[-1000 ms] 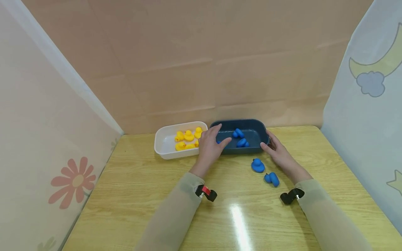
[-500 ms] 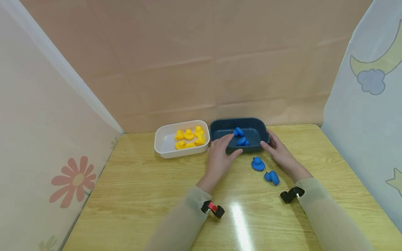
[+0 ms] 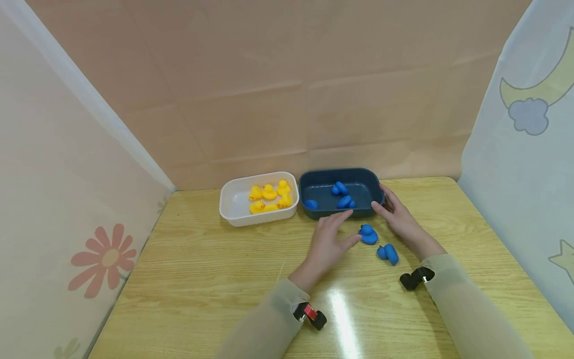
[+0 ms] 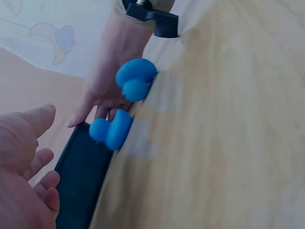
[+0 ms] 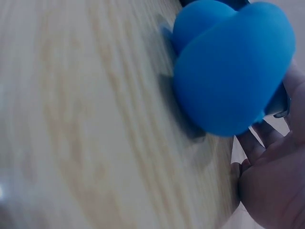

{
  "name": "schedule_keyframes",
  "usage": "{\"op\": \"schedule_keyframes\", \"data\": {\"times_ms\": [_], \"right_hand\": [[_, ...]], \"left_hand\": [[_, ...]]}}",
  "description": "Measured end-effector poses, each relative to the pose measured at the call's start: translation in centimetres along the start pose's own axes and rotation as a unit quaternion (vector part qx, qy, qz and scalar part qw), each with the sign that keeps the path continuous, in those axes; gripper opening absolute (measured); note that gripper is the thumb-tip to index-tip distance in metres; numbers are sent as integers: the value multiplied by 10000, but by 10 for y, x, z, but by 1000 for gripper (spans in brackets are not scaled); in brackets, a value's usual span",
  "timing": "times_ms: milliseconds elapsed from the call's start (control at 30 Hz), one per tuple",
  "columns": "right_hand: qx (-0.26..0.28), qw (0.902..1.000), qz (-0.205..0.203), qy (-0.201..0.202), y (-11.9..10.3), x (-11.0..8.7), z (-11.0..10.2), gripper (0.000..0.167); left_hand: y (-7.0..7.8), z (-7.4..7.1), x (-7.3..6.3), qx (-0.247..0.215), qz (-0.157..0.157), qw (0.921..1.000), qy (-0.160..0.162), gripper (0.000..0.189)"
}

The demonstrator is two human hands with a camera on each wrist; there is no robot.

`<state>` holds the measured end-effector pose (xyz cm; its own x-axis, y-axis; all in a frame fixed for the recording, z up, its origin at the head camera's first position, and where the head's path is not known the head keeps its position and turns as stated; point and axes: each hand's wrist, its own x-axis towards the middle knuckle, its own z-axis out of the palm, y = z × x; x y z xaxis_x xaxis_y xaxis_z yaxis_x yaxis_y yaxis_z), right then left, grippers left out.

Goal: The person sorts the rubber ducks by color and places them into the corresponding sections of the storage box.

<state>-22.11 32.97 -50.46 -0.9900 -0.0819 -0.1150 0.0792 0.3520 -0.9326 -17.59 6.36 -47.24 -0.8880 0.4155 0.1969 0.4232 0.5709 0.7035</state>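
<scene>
In the head view my left hand (image 3: 329, 244) hovers with its fingers spread, holding nothing. A blue rubber duck (image 3: 368, 235) sits on the table right beside its thumb; that duck (image 4: 112, 131) also shows in the left wrist view. Farther right and closer to me lies another blue duck (image 3: 388, 254), large in the right wrist view. My right hand (image 3: 400, 219) holds the right end of a dark blue bin (image 3: 334, 215), thumb at the front corner and fingers round the end. Inside that bin are 3 blue ducks (image 3: 311, 205).
Left of the dark bin stands a white bin (image 3: 233, 199) with several yellow rubber ducks (image 3: 269, 192), close against it. Both bins stand at the back of the wooden table (image 3: 202, 279), before a brown paper wall (image 3: 251, 99). Patterned cloths (image 3: 515, 189) hang at the sides.
My left hand has moved right and towards me, from over the bins to beside the nearer duck on the table. A blue duck at the dark bin's left end is now uncovered. My right hand stays put.
</scene>
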Motion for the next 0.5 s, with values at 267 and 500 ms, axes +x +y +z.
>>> {"op": "schedule_keyframes", "data": {"times_ms": [267,500], "right_hand": [[-36,10000,-8,-5,1,1,0,89],[4,10000,28,-32,3,3,2,91]], "left_hand": [[-4,14,1,108,186,9987,-470,62],[-10,19,3,110,334,9978,-562,56]]}}
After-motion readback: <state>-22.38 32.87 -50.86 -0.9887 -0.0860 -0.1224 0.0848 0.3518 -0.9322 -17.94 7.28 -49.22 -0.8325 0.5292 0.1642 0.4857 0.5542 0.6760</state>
